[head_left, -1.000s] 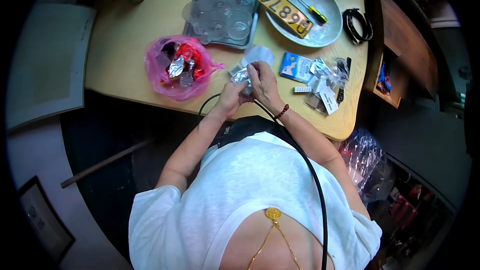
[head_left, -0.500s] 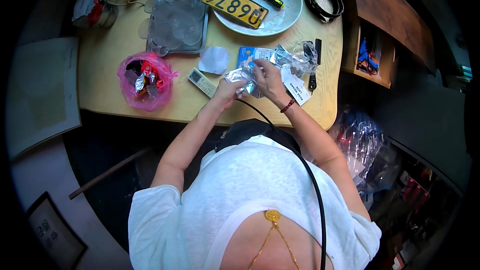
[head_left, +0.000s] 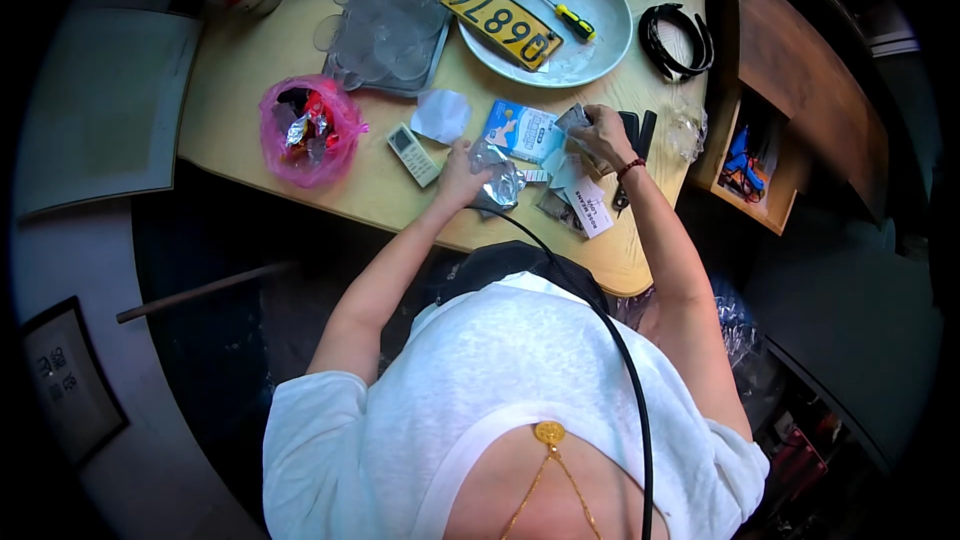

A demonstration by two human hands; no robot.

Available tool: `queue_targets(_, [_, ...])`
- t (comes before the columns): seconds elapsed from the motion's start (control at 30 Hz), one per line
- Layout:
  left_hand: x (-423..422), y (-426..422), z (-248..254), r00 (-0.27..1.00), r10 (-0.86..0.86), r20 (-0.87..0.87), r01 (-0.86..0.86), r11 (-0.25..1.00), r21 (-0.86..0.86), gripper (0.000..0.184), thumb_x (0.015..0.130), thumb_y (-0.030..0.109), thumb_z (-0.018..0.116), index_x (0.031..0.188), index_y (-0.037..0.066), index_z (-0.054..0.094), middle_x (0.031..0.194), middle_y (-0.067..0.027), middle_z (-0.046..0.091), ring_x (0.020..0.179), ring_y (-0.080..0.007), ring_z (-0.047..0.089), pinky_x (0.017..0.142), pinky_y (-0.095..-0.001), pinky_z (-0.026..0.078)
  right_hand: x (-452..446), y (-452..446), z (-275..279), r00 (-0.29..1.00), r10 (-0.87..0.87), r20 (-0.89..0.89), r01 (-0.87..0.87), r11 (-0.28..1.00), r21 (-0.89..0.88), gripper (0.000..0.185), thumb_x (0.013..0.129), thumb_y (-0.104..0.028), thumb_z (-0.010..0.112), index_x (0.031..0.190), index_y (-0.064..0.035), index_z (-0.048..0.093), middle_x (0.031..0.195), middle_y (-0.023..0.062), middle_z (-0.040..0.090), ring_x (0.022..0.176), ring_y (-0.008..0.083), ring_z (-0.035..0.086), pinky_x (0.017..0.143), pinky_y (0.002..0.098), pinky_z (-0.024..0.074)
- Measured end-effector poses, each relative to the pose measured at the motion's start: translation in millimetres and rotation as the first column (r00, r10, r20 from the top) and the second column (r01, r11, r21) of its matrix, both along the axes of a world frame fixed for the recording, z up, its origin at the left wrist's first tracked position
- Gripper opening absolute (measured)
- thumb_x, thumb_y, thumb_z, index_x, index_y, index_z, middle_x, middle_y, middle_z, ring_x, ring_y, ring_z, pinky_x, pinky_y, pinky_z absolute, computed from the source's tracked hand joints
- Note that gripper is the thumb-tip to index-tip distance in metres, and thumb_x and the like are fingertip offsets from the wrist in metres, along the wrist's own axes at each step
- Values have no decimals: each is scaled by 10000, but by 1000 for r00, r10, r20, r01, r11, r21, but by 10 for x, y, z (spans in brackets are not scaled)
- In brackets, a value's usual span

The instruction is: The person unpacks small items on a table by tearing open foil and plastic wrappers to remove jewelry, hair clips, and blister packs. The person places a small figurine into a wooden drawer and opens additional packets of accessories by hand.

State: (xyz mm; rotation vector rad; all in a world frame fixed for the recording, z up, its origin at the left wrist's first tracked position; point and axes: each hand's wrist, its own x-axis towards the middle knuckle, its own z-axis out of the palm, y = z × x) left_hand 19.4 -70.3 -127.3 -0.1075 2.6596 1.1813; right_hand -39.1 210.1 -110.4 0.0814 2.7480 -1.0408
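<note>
Nearest the body, a black cable [head_left: 596, 298] is lying over the white shirt, its upper end being lost to view below the foil. The crumpled silver foil [head_left: 500, 186] is being held at the table's near edge by the left hand [head_left: 462, 178], whose fingers are being kept closed on its left side. Half a second ago both hands were being used at the foil; it is now being supported by the left alone.

The right hand [head_left: 606, 140] is being held well apart, its fingers bent at a greyish packet [head_left: 574, 120]; whether that is being gripped cannot be told. Handling is thus being divided between two places, in this judgement, with the foil being kept in reserve.

Below the right hand, a printed white card [head_left: 592, 212] is lying. Beside the packet, a blue box [head_left: 510, 130] is being left untouched. Crumpled clear wrap [head_left: 686, 130], formerly beside that box, is now resting near the table's right edge. Farther off, a yellow number plate [head_left: 500, 22] is being supported partly by a basin [head_left: 618, 52].
</note>
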Motion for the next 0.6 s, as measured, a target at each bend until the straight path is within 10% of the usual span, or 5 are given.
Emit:
queue_targets(0.07, [-53,10,27,997,-71,35,70,997,13,614,621,233,708,1115,-13,438,1039,-216,527,980,-345,515,846,-386,410,-61,67,17,997,-46,61,68,900,-430,249,722,-222,653,809,12,642,689,100,640,588,144,573,565,275,446])
queue_targets(0.3, [-215,291,506,911,-221,-348,91,931,-354,574,685,221,649,1168,-8,440,1039,-180,529,1003,-344,478,869,-401,384,5,182,638,965,-205,161,258,655,-711,237,782,-222,645,817,12,649,654,-6,585,544,47,467,471,198,345])
queue_targets(0.43, [-322,809,1104,862,-146,-485,203,977,66,337,783,185,615,1038,-25,548,1009,-143,555,924,-240,542,781,-321,432,228,-97,844,988,-123,89,142,534,-834,195,787,-186,649,814,7,644,686,-9,594,587,37,487,518,168,364])
queue_targets(0.6, [-407,915,1194,992,-98,76,19,725,688,141,836,143,587,897,17,594,773,7,583,691,-39,523,592,-191,431,363,-204,891,998,-33,52,61,477,-877,208,838,-178,567,854,23,618,695,-8,559,628,50,472,583,186,384])
